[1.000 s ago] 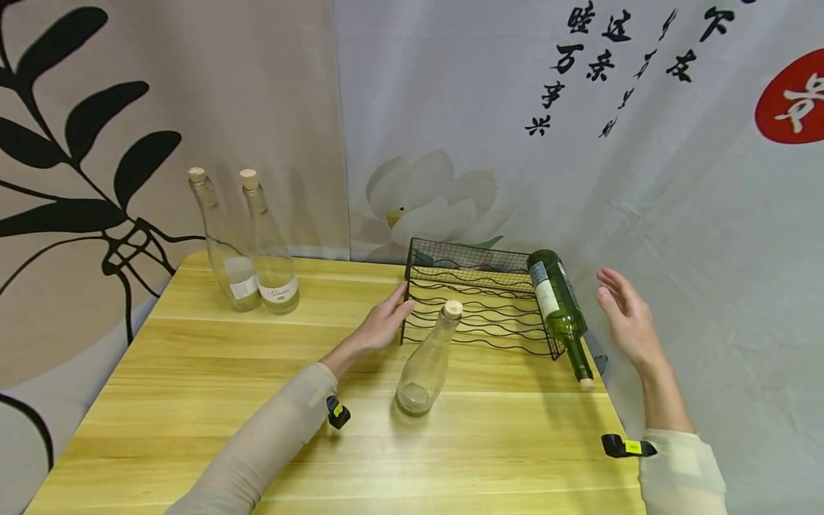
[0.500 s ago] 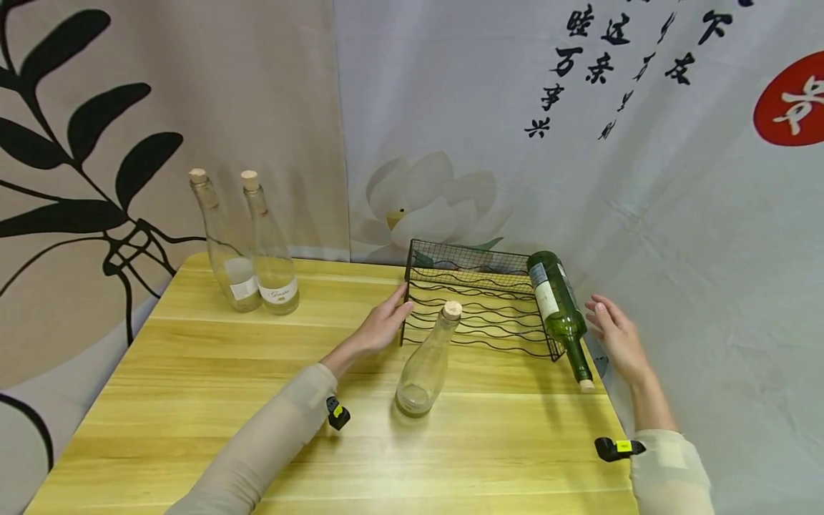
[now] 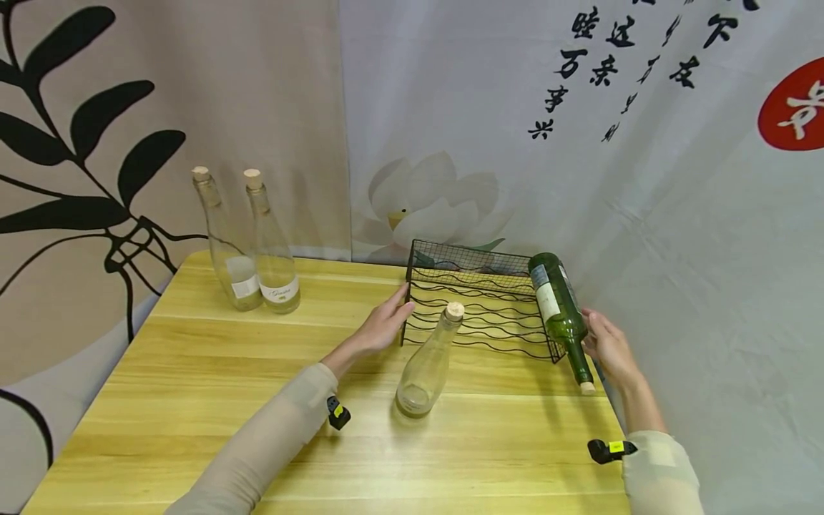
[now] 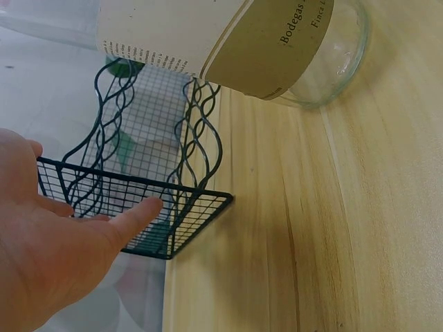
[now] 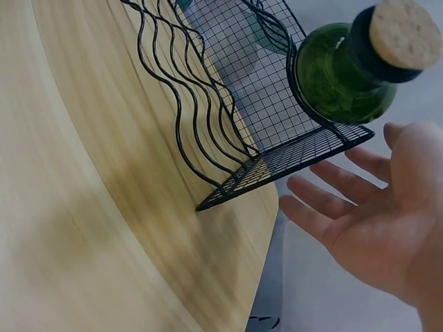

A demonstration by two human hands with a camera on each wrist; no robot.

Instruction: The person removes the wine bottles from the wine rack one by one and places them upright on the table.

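Note:
My left hand (image 3: 380, 325) touches the left side of a black wire wine rack (image 3: 476, 307), its thumb and fingers extended at the mesh end panel (image 4: 118, 197). On the rack's top right lies a green wine bottle (image 3: 555, 300), its corked neck pointing toward me. Beside it, my right hand (image 3: 611, 350) is at the rack's right side. In the right wrist view its fingers (image 5: 322, 200) are relaxed by the mesh side, below the bottle; whether they touch it I cannot tell. A clear corked bottle (image 3: 425, 368) stands in front of the rack; its label (image 4: 228, 41) shows in the left wrist view.
Two clear corked bottles, one (image 3: 234, 268) beside the other (image 3: 275, 268), stand at the back left of the wooden table (image 3: 193, 379). A printed curtain (image 3: 450, 86) hangs behind. The table's right edge runs close to the rack and my right hand.
My right hand has come in leftward and down, from apart to close beside the rack's right side and the green bottle. The left hand, rack and bottles have stayed in place.

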